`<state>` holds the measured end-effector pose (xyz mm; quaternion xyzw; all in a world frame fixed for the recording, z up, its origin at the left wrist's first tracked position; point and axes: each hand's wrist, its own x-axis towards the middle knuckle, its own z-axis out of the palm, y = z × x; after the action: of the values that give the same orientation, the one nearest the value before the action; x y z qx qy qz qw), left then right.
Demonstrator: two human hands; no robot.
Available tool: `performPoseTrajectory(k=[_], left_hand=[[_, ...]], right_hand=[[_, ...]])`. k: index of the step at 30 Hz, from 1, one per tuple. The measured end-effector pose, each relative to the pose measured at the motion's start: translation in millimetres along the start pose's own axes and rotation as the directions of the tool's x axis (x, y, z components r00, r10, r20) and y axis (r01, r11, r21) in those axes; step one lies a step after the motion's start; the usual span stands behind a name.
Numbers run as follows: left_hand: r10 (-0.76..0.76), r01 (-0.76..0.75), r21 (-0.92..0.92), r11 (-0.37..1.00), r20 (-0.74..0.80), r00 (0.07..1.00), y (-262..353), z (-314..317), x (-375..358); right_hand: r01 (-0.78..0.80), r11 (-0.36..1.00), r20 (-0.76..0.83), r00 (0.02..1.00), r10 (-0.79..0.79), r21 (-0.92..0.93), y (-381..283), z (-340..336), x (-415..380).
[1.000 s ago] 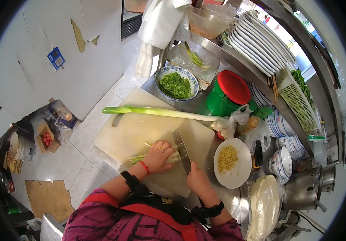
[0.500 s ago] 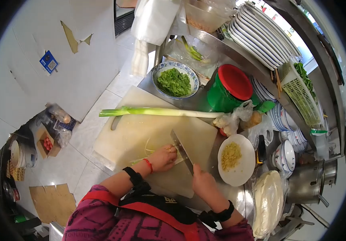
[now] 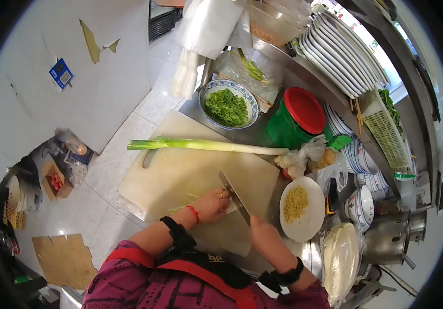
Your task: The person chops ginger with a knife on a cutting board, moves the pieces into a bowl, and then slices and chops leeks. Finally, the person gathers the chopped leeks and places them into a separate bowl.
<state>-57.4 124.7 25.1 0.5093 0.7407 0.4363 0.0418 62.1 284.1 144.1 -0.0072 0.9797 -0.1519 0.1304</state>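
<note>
My right hand (image 3: pixel 265 234) is wrapped round the handle of a cleaver (image 3: pixel 235 196), whose blade stands on edge over the cutting board (image 3: pixel 252 177). Close against the blade, the curled fingers of my left hand (image 3: pixel 213 205) press down on a piece of leek (image 3: pixel 175 210), mostly hidden beneath the hand. Thin pale green strands (image 3: pixel 194 193) lie just beyond that hand. Across the far part of the board stretches a whole leek (image 3: pixel 206 146), green end to the left and white end to the right.
Chopped greens fill a patterned bowl (image 3: pixel 204 105) behind the board. To its right stands a green bucket (image 3: pixel 279 123) with a red lid (image 3: pixel 303 109). A white plate (image 3: pixel 311 224) of minced yellowish bits sits right of the cleaver, near a plastic-wrapped pale bundle (image 3: pixel 341 262).
The view has shifted slightly. My left hand has moved a little, staying beside the blade, and the cleaver remains in my right hand at nearly the same place.
</note>
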Motion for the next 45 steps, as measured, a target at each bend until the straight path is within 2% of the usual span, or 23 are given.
performPoseTrajectory(k=[3,5,6,8,9,11,14,18,20,21,23,26,30,32,39,41,45], left_hand=[[-0.018,0.019,-0.006,1.000,0.055,0.998,5,1,-4],[0.048,-0.055,0.182,0.982,0.046,0.998,8,-1,-3],[0.049,-0.054,0.188,0.981,0.035,0.998,12,-5,-2],[0.004,0.007,0.252,0.968,-0.044,0.999,22,-13,-8],[-0.003,0.012,0.250,0.968,-0.038,0.999,22,-12,-10],[-0.045,0.050,0.081,0.995,-0.069,0.997,17,-10,-7],[-0.051,0.054,0.024,0.998,-0.127,0.991,16,-6,-8],[-0.063,0.065,0.017,0.998,-0.101,0.993,17,-5,-10],[-0.013,0.033,0.167,0.985,-0.120,0.993,23,-13,-7],[-0.013,0.033,0.167,0.985,-0.120,0.993,21,-13,-5],[-0.146,0.147,0.067,0.987,-0.021,0.989,16,-13,-5],[-0.166,0.166,0.006,0.986,0.017,0.986,14,-11,-7],[-0.077,0.076,-0.023,0.997,-0.044,0.996,13,-1,-11],[-0.006,0.008,0.029,1.000,-0.068,0.998,13,2,-12],[-0.029,0.029,0.044,0.999,-0.002,1.000,15,-2,-9],[-0.029,0.028,0.064,0.998,0.021,0.999,15,-2,-8],[-0.040,0.040,0.030,0.999,0.002,0.999,12,7,-13]], right_hand=[[-0.028,0.999,0.091,0.995,0.030,-0.026,-2,-7,-15],[0.034,0.998,0.014,0.999,-0.033,-0.059,11,7,-10],[0.043,0.997,0.011,0.999,-0.042,-0.068,10,5,-9],[-0.116,0.992,-0.033,0.993,0.114,-0.049,6,7,-11],[-0.116,0.992,-0.027,0.993,0.115,-0.043,8,7,-12],[-0.126,0.992,-0.044,0.991,0.126,-0.001,16,3,-11],[-0.073,0.996,-0.062,0.995,0.076,0.051,19,4,-15],[-0.051,0.993,-0.073,0.996,0.059,0.105,13,-2,-16],[-0.046,0.997,-0.042,0.998,0.049,0.066,10,-7,-16],[-0.047,0.997,-0.042,0.998,0.050,0.067,10,-6,-16],[-0.085,0.994,-0.014,0.996,0.086,0.066,12,-4,-16],[-0.086,0.993,-0.026,0.996,0.088,0.082,19,3,-18],[-0.070,0.995,-0.001,0.997,0.071,0.075,13,2,-18],[0.052,0.997,-0.063,0.997,-0.048,0.056,10,5,-17],[0.073,0.997,0.002,0.997,-0.073,-0.021,-4,-10,-13],[0.030,0.998,0.121,0.992,-0.024,-0.047,-7,-17,-14],[0.065,0.997,0.064,0.996,-0.062,-0.046,12,24,9]])
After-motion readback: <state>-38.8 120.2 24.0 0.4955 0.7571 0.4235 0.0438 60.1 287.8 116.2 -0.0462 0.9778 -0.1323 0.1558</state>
